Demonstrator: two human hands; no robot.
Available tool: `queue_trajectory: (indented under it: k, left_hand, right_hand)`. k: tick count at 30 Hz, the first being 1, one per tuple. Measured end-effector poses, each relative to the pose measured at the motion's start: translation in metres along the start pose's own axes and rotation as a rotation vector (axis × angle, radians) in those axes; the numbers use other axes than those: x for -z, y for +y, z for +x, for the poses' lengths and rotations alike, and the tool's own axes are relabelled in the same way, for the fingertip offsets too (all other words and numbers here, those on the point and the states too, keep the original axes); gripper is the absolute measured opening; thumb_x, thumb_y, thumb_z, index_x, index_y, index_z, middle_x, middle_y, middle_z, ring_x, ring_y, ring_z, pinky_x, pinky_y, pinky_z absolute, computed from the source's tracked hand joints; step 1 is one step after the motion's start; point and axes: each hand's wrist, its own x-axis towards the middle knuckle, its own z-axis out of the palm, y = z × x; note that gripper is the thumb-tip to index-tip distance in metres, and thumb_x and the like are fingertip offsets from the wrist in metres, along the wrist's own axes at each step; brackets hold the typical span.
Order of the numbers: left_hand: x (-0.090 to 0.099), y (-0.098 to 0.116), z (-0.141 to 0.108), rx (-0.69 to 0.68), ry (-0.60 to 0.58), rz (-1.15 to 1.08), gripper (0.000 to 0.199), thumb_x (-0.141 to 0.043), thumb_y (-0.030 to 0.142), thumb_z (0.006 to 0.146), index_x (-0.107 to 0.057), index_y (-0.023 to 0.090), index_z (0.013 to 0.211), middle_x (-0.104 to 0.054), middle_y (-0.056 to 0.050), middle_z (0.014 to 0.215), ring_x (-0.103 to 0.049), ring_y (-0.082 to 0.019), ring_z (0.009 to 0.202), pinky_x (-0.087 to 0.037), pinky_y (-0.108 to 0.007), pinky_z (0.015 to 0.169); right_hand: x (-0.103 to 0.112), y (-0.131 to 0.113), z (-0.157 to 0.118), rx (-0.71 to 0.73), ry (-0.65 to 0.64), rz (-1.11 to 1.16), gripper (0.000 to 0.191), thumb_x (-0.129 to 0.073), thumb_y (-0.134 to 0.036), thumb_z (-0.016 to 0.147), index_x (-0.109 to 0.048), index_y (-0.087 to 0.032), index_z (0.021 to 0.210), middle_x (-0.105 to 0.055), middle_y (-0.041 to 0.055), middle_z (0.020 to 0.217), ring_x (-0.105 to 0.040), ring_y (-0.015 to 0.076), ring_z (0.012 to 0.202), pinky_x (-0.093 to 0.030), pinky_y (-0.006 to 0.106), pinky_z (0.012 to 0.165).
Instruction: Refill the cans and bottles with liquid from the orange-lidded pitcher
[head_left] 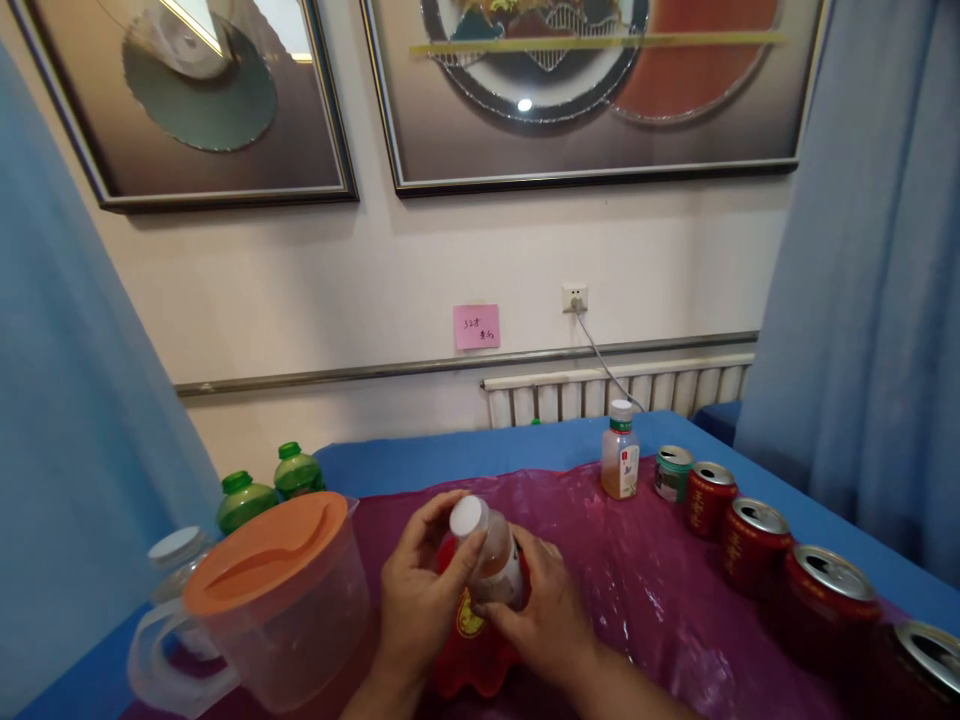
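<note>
Between my two hands is a small clear plastic bottle (pixel 498 560) with a white cap, tilted toward me. My left hand (pixel 420 590) has its thumb and fingers around the bottle's neck, close under the cap. Lower down, my right hand (pixel 546 610) grips the body near the label. Right beneath the bottle, partly hidden by my hands, lies a red object (pixel 472 670) with a scalloped edge and a yellow emblem. A similar white-capped bottle (pixel 620 460) with some amber liquid stands farther back on the right.
On the left stand a clear pitcher (pixel 307 620) with an orange lid, a white-lidded jar (pixel 178 550) and two green bottles (pixel 244 503). Several red cans (pixel 756 540) and a green can (pixel 673 475) line the right side. Purple plastic sheeting (pixel 637 590) covers the blue table.
</note>
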Motion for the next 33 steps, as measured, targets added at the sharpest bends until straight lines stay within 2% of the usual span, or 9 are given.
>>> queue_trajectory:
  k: [8,13,17,19,23,25,29,31,33]
  left_hand:
    - [0.010,0.007,0.013,-0.105,-0.122,0.341,0.033,-0.077,0.037,0.072,-0.076,0.027,0.103,-0.077,-0.006,0.107,-0.071,-0.026,0.098,-0.055,-0.042,0.094]
    - [0.018,0.015,0.021,-0.028,-0.323,0.271,0.035,-0.072,0.038,0.078,-0.075,0.028,0.112,-0.075,-0.007,0.118,-0.067,-0.028,0.113,-0.050,-0.044,0.103]
    - [0.015,0.021,0.022,0.010,-0.473,0.175,0.036,-0.064,0.040,0.086,-0.071,0.029,0.120,-0.068,-0.008,0.132,-0.057,-0.026,0.129,-0.043,-0.043,0.111]
    - [0.009,0.021,0.021,-0.036,-0.420,0.225,0.038,-0.069,0.042,0.081,-0.072,0.029,0.116,-0.065,-0.008,0.134,-0.054,-0.028,0.131,-0.041,-0.044,0.112]
    - [0.002,0.021,0.019,-0.083,-0.220,0.347,0.031,-0.075,0.043,0.075,-0.077,0.026,0.101,-0.066,-0.008,0.115,-0.061,-0.028,0.116,-0.047,-0.042,0.103]
    - [0.003,0.021,0.019,-0.024,-0.241,0.284,0.032,-0.073,0.042,0.077,-0.075,0.026,0.105,-0.069,-0.008,0.113,-0.063,-0.027,0.111,-0.049,-0.041,0.100]
    - [0.005,0.024,0.023,0.144,-0.378,0.026,0.043,-0.071,0.040,0.080,-0.065,0.024,0.120,-0.065,-0.011,0.135,-0.060,-0.027,0.124,-0.048,-0.041,0.103]
    - [0.004,0.024,0.023,0.159,-0.336,-0.002,0.052,-0.076,0.041,0.076,-0.061,0.023,0.122,-0.063,-0.012,0.137,-0.061,-0.027,0.121,-0.050,-0.042,0.101]
    - [0.001,0.024,0.024,0.127,-0.246,0.081,0.056,-0.081,0.042,0.068,-0.060,0.022,0.117,-0.068,-0.011,0.124,-0.066,-0.026,0.109,-0.052,-0.042,0.096]
  right_hand:
    - [0.001,0.003,0.004,0.046,0.029,-0.057,0.072,-0.077,-0.020,0.063,-0.053,-0.029,0.131,-0.070,0.0060,0.119,-0.065,0.0307,0.103,-0.050,0.045,0.090]
    - [0.002,0.002,0.003,0.028,0.017,-0.032,0.074,-0.081,-0.022,0.062,-0.053,-0.028,0.130,-0.070,0.0058,0.117,-0.065,0.0300,0.103,-0.050,0.044,0.090]
    - [0.002,0.000,0.002,0.011,0.007,-0.021,0.074,-0.081,-0.020,0.062,-0.053,-0.026,0.129,-0.069,0.0060,0.118,-0.064,0.0295,0.104,-0.050,0.043,0.091]
    - [0.002,-0.001,0.002,0.014,0.014,-0.010,0.072,-0.081,-0.021,0.063,-0.053,-0.026,0.129,-0.069,0.0064,0.118,-0.065,0.0288,0.104,-0.050,0.043,0.091]
    - [0.004,-0.001,0.003,0.038,0.012,0.022,0.071,-0.080,-0.021,0.063,-0.054,-0.026,0.128,-0.069,0.0061,0.117,-0.065,0.0283,0.104,-0.050,0.042,0.091]
    - [0.005,-0.002,0.003,0.013,0.008,0.047,0.071,-0.081,-0.021,0.062,-0.054,-0.026,0.128,-0.069,0.0061,0.118,-0.064,0.0287,0.105,-0.050,0.042,0.092]
    - [0.006,-0.004,0.003,-0.057,-0.032,0.093,0.069,-0.079,-0.021,0.062,-0.054,-0.026,0.126,-0.069,0.0062,0.118,-0.064,0.0288,0.106,-0.049,0.044,0.093]
    - [0.005,-0.005,0.003,-0.079,-0.039,0.090,0.069,-0.080,-0.021,0.061,-0.054,-0.026,0.125,-0.069,0.0065,0.117,-0.064,0.0296,0.105,-0.049,0.046,0.093]
    - [0.004,-0.006,0.002,-0.096,-0.026,0.080,0.069,-0.081,-0.022,0.060,-0.054,-0.025,0.124,-0.068,0.0069,0.116,-0.063,0.0304,0.105,-0.048,0.046,0.092]
